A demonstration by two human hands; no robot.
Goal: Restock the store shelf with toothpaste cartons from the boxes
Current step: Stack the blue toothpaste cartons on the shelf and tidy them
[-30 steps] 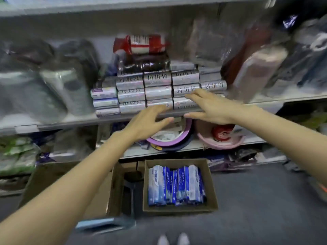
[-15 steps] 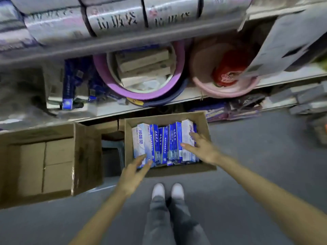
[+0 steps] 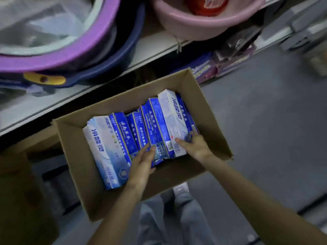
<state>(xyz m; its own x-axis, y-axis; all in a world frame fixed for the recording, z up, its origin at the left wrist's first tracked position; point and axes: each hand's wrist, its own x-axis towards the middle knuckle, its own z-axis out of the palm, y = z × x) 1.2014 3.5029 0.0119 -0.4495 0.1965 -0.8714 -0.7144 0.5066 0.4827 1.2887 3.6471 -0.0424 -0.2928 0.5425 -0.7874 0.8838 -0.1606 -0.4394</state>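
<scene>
Grey shop floor runs under a low white shelf board, and an open brown cardboard box sits on it just near of that board.

A second ago both hands were up at the silver packs on a higher shelf. Half a second ago they were dropping toward the box with fingers spread. Now they are inside it, so a fresh pick is likely starting and nothing from this load has reached the shelf yet.

The left hand lies with its fingers close together and fairly straight, pressed against the left side of a bunch of blue and white toothpaste cartons. The right hand has its thumb on a taller white carton and its fingers curled round the bunch's right side. The two hands squeeze the right-hand group between them.

The box holds a row of these cartons standing on edge. It looks well filled, though bare cardboard shows along its near wall.

On the shelf board a purple plastic basin, nested in a dark blue basin, holds something pale and blurred. To its right, a pink plastic basin holds a red item.
</scene>
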